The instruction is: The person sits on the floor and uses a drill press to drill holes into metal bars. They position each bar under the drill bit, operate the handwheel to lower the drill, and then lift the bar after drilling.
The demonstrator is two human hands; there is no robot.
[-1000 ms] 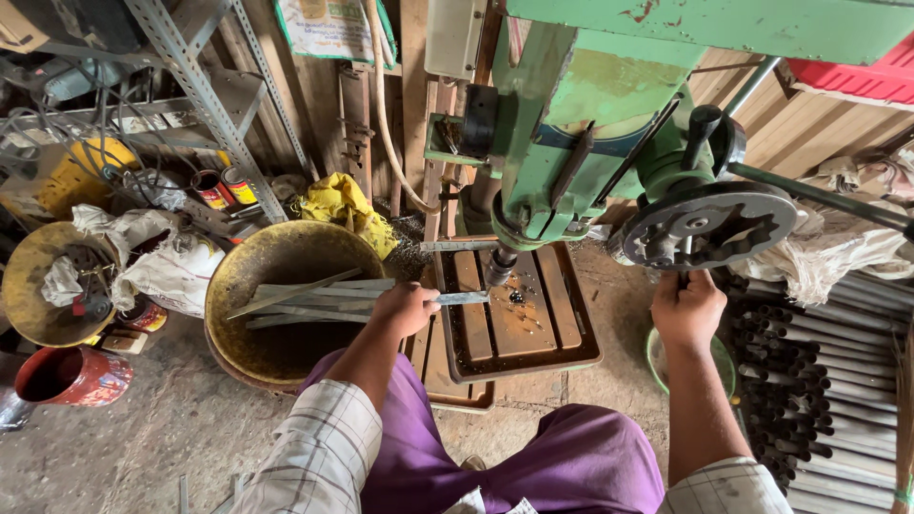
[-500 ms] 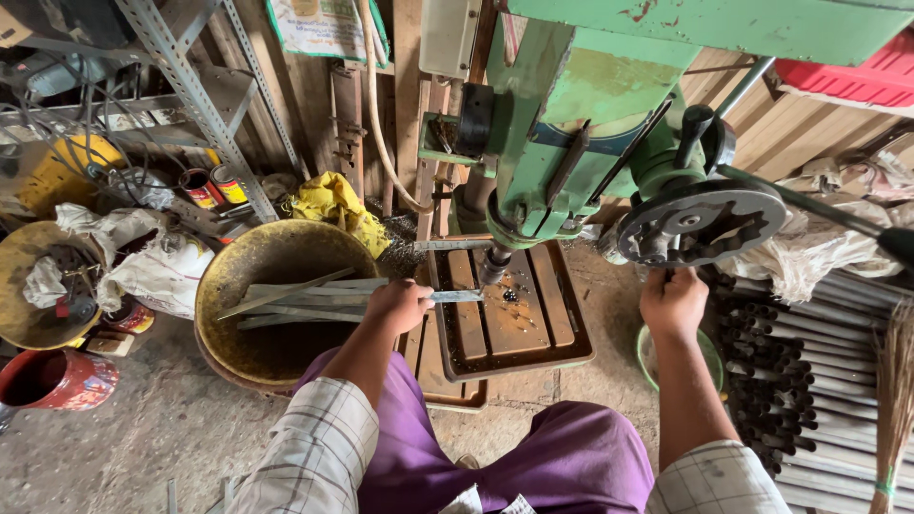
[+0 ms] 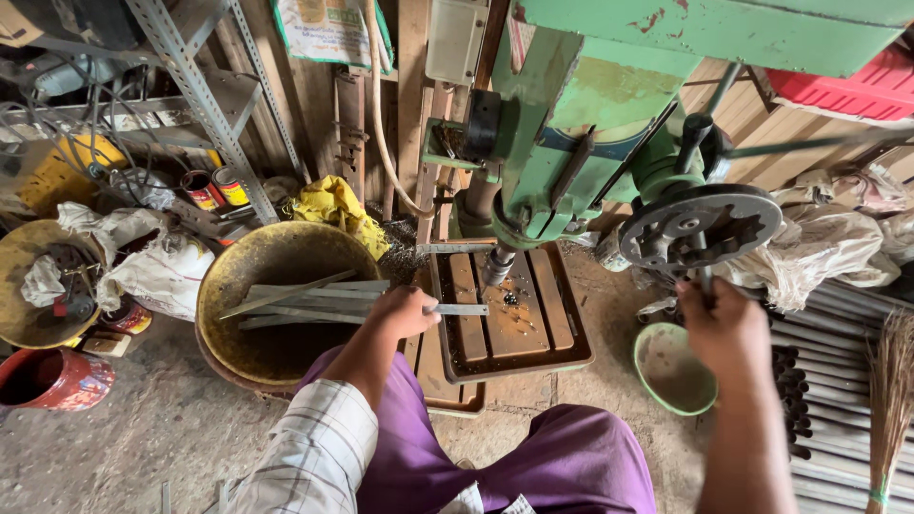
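Note:
My left hand (image 3: 405,312) grips a flat grey metal strip (image 3: 461,309), holding its end on the wooden slatted tray (image 3: 562,357) just below the drill bit (image 3: 496,267) of a green drill press (image 3: 581,143). My right hand (image 3: 728,328) is closed around a spoke handle under the press's dark feed wheel (image 3: 700,226). More metal strips (image 3: 305,303) lie across a big yellow-brown basin (image 3: 276,266) to the left of my left hand.
A small green bowl (image 3: 671,371) sits on the floor by my right knee. Dark rods and grey pipes (image 3: 838,381) are stacked at right beside a broom (image 3: 890,400). Cans, rags, a red bucket (image 3: 52,379) and metal shelving (image 3: 190,86) crowd the left.
My right hand has come down and toward me with the feed handle. The left hand keeps the strip under the drill. The view has shifted slightly.

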